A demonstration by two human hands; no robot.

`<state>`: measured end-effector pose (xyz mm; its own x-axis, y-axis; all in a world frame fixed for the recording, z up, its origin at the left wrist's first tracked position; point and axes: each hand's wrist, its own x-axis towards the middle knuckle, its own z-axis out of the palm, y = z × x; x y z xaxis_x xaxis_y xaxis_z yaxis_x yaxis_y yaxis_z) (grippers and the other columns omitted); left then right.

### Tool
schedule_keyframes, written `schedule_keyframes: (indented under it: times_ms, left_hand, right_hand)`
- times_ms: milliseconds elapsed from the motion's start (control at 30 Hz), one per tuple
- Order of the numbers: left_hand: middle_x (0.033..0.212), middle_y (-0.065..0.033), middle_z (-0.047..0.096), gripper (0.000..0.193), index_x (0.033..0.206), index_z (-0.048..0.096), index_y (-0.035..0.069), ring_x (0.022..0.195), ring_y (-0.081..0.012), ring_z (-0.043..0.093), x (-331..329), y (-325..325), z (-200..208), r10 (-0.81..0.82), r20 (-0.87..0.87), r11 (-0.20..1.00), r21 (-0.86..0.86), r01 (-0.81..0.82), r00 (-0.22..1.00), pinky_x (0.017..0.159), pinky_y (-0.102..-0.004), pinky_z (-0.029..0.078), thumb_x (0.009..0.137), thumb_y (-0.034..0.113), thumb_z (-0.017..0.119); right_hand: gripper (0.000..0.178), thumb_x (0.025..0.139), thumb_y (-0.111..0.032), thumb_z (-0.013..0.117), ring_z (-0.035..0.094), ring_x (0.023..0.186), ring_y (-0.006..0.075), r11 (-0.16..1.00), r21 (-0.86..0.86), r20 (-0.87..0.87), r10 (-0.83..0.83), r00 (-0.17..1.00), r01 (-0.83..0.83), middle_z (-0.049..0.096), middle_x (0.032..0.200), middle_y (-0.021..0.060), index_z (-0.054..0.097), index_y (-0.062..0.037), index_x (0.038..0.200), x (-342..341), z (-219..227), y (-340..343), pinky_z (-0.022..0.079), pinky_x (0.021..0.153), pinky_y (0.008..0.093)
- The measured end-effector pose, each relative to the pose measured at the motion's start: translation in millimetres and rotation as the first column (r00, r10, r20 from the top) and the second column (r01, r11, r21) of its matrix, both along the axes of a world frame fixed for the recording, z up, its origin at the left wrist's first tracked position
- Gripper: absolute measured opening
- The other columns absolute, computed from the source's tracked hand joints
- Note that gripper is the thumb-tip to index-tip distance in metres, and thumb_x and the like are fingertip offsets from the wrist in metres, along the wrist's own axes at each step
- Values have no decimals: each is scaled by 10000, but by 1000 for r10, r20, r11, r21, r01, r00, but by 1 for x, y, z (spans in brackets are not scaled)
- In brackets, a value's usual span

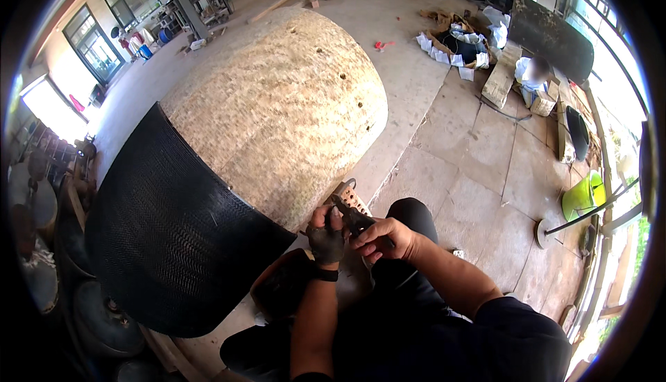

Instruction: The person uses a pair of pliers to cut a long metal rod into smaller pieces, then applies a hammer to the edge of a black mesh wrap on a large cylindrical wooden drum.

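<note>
My right hand point(381, 238) is closed around a dark hand tool point(355, 221) that looks like pliers, its tip reaching my left hand. My left hand point(326, 236), in a dark fingerless glove with a black wristband, is curled with the thumb up; whatever its fingers pinch is too small to make out. Just beyond both hands lies a large barrel-shaped drum body point(277, 97), tan and mottled, with several holes along its right end. A black ridged sheet point(177, 229) wraps its near left part.
A perforated brick-like block point(352, 197) sits beside the drum body, just past my hands. A dark rounded container point(283, 283) stands by my left forearm. Round dark drums point(104, 316) crowd the left. On the right are a lime-green bucket point(584, 196) and a wooden beam point(502, 77).
</note>
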<state>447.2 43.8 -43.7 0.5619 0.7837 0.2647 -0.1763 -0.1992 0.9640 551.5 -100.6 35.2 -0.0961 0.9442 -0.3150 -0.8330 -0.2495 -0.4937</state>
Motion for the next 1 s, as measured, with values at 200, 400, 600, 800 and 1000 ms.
schedule_keyframes:
  times_ms: [200, 400, 600, 800, 1000]
  left_hand:
    - [872, -41, 606, 274, 1085, 600, 22, 765, -129, 564, 6, -1, 0, 154, -66, 940, 318, -126, 986, 682, -313, 481, 1072, 290, 544]
    - [912, -17, 550, 312, 1182, 561, 15, 821, -118, 491, 4, 1, -3, 267, 33, 911, 317, -264, 963, 757, -281, 435, 1084, 310, 527]
    - [883, -27, 493, 278, 1166, 549, -1, 762, -126, 460, -18, 3, 8, 284, 73, 938, 187, -293, 956, 726, -283, 430, 1077, 254, 484]
    - [948, -78, 563, 248, 1170, 559, -9, 834, -153, 528, -25, 12, -4, 249, 14, 957, 153, -248, 968, 780, -286, 468, 1085, 202, 460]
    - [982, -90, 570, 261, 1180, 553, -12, 876, -177, 545, -33, 15, 10, 371, 13, 894, 263, -361, 928, 821, -315, 481, 1086, 200, 434]
  right_hand:
    - [523, 795, -206, 729, 682, 951, 361, 965, 30, 972, -89, 216, 262, 691, 1030, 211, 545, 11, 1233, -7, 11, 6, 535, 876, 416]
    - [556, 803, -216, 712, 662, 1061, 448, 906, -92, 984, 18, 179, 414, 681, 1055, 298, 524, 0, 1280, 12, 41, -8, 517, 918, 484]
    - [523, 763, -202, 715, 663, 1040, 430, 854, -127, 992, 95, 88, 505, 680, 1061, 284, 583, 9, 1223, 105, 19, -66, 521, 905, 484]
    - [447, 883, -147, 594, 558, 1320, 400, 344, -320, 724, 689, -6, 883, 582, 1418, 213, 656, -84, 1321, 349, -45, -169, 523, 1023, 494]
    - [559, 880, -244, 615, 450, 1399, 417, 347, -512, 700, 699, 147, 786, 537, 1465, 218, 588, -41, 1400, 295, -194, -196, 389, 1143, 520]
